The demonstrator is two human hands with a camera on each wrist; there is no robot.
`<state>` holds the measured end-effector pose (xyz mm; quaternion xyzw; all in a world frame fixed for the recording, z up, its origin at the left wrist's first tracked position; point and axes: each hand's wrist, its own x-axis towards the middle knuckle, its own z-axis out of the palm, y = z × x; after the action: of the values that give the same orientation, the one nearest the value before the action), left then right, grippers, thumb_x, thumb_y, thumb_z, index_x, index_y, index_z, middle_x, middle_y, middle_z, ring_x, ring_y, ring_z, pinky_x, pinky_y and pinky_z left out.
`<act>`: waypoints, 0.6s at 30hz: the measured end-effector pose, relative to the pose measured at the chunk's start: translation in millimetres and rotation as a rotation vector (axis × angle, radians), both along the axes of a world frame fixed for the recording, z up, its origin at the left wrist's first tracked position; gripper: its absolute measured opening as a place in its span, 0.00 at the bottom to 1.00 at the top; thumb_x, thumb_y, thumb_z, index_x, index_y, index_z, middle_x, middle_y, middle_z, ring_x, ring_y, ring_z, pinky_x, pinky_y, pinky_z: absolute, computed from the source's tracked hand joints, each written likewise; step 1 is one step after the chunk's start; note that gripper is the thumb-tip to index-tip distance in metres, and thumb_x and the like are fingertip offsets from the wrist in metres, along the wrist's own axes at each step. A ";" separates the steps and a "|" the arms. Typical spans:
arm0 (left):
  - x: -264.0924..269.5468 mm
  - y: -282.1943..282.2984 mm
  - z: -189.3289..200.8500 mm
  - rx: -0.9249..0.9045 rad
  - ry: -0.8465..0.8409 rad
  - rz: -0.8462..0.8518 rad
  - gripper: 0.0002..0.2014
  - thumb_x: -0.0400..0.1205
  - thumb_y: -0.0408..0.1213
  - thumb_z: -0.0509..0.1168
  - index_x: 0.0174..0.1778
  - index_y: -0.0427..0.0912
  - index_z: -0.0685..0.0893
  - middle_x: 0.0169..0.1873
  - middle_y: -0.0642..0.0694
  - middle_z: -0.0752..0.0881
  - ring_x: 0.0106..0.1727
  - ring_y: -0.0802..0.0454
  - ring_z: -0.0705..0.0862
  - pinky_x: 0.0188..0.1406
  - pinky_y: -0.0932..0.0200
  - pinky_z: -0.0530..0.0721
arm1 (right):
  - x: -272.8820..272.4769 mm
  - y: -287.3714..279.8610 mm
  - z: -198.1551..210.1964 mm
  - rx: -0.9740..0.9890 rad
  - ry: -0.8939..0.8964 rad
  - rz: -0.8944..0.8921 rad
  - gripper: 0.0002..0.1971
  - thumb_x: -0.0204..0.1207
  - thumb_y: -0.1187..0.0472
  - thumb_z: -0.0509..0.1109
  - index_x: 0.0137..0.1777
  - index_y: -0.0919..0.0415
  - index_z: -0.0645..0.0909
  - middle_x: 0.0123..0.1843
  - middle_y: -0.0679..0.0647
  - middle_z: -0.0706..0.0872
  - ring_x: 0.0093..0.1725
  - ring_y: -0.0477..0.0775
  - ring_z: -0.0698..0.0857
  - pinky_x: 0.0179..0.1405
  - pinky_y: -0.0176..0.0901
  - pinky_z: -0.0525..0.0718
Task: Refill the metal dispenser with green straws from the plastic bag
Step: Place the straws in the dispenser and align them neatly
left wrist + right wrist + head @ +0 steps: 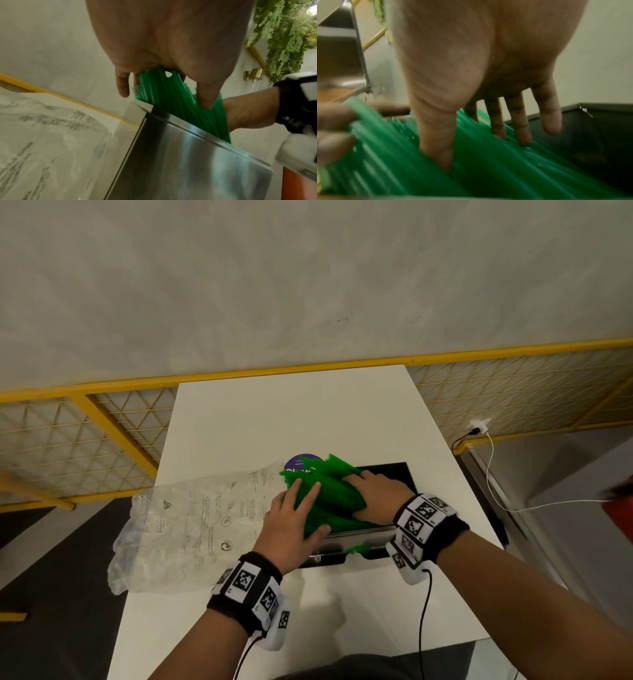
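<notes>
Surface: a white table (274,422), its far end against a pale plaster wall (308,285).
Room: a yellow-framed wire mesh panel (102,433) runs along the foot of the wall; a white cable (493,467) hangs from a plug (479,426) on the right; green foliage (283,33) shows high up in the left wrist view.
Dispenser: the metal dispenser (188,162) stands open-topped on the table, in the middle, close to the person.
Straws: the green straws (325,498) lie in a thick bundle across the dispenser's open top, tilted, long axis running from near right to far left, their far ends sticking out past the box's left edge.
Bag: the clear plastic bag (191,522) lies crumpled and flat on the table, just left of the dispenser.
Left hand: the left hand (291,525) presses on the bundle from the left, fingers straight and spread.
Right hand: the right hand (376,494) rests on the bundle from the right, fingers extended, thumb sunk among the straws.
</notes>
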<state>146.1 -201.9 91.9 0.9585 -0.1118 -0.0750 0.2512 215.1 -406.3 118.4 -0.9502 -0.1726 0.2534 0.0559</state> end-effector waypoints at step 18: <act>-6.0 10.0 15.3 -0.593 0.209 0.476 0.09 0.77 0.45 0.71 0.44 0.50 0.77 0.37 0.44 0.87 0.27 0.46 0.87 0.32 0.53 0.87 | -53.1 23.3 -28.3 0.296 -0.022 -0.072 0.32 0.75 0.42 0.67 0.76 0.54 0.66 0.72 0.53 0.74 0.70 0.56 0.75 0.69 0.53 0.74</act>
<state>140.1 -191.9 107.2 0.8308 0.1231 -0.0764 0.5374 162.0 -383.0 90.1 -0.9399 -0.1747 0.2127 0.2023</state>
